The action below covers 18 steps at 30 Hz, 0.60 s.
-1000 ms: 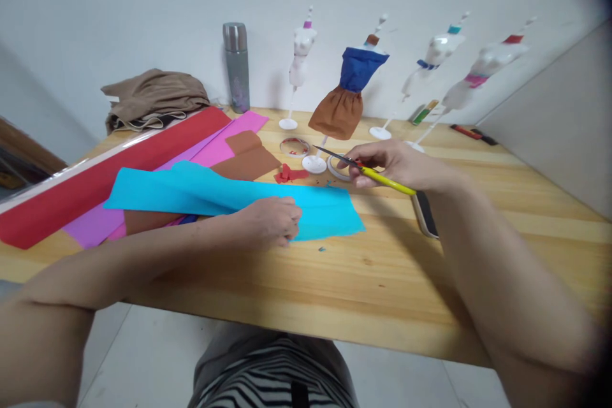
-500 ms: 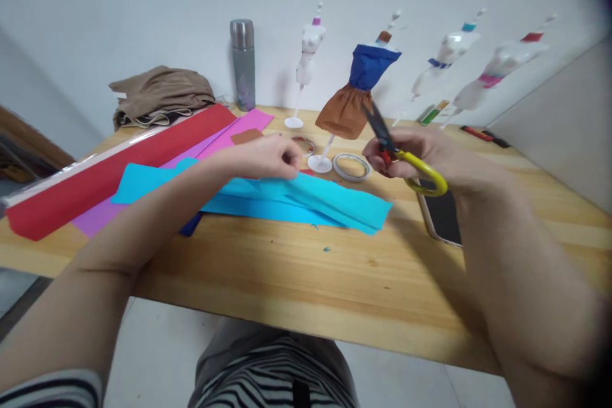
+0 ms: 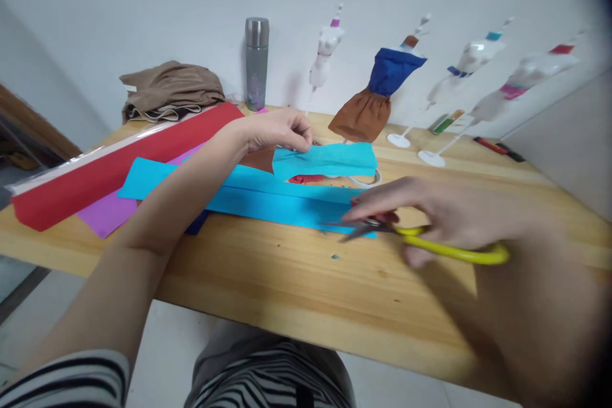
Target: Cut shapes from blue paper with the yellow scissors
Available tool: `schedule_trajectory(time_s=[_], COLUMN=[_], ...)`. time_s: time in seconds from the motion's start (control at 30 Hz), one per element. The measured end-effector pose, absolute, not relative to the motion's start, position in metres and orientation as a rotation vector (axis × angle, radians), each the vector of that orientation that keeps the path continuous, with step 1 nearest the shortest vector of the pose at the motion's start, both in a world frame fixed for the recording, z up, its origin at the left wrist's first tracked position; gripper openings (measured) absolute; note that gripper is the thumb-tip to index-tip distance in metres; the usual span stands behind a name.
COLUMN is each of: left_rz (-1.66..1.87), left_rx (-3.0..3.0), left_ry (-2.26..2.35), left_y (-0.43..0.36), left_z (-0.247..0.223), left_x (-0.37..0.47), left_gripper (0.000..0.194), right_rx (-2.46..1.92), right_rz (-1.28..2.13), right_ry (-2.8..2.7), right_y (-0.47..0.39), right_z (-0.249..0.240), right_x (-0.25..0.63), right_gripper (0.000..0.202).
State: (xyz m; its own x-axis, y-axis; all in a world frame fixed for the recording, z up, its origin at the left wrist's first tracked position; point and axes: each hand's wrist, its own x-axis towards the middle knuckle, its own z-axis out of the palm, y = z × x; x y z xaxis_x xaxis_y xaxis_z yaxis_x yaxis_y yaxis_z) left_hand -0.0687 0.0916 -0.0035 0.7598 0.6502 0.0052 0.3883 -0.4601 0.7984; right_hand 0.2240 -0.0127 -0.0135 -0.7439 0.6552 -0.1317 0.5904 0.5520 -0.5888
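Note:
My left hand (image 3: 282, 129) pinches the upper edge of a light-blue crepe paper strip (image 3: 335, 160), which hangs raised above the table. Below it lies a larger blue paper piece (image 3: 277, 199), flat on the wood. In my right hand (image 3: 430, 210) are scissors (image 3: 454, 252) with yellow handles; their slightly parted blades point left, over the right end of the flat blue piece. The right hand is somewhat blurred. A roll of tape (image 3: 375, 177) is partly hidden behind the raised strip.
A red paper roll (image 3: 129, 162), purple paper (image 3: 108, 213) and brown cloth (image 3: 172, 90) are on the left. At the back stand a flask (image 3: 257, 64) and several small white mannequins (image 3: 327, 44), one in a blue-and-brown dress (image 3: 394, 73). Wooden table (image 3: 306, 287) edge runs in front of me.
My left hand has lifted the light-blue strip off the larger piece. My right hand has lowered the scissors, and their blades have swung from pointing up to pointing left.

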Motion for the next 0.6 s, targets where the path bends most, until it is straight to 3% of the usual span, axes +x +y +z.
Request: schedule_trajectory(time_s=[0.1, 0.3, 0.47, 0.6], left_rz=[0.4, 0.339, 0.383, 0.349], left_rx=[2.122, 2.299, 2.389, 2.442], left_ry=[0.763, 0.785, 0.773, 0.807], left_y=[0.086, 0.075, 0.079, 0.079], left_z=[0.001, 0.008, 0.008, 0.01], left_x=[-0.067, -0.062, -0.063, -0.065], left_gripper=[0.011, 0.012, 0.007, 0.011], right_rx=[-1.099, -1.233, -1.279, -1.343], right_rz=[1.016, 0.488, 0.314, 0.162], right_ry=[-2.686, -2.74, -2.743, -2.729], right_y=[-0.004, 0.01, 0.01, 0.008], right_z=[-0.03, -0.048, -0.053, -0.059], right_x=[0.193, 0.192, 0.19, 0.182], right_gripper=[0.06, 0.057, 0.044, 0.048])
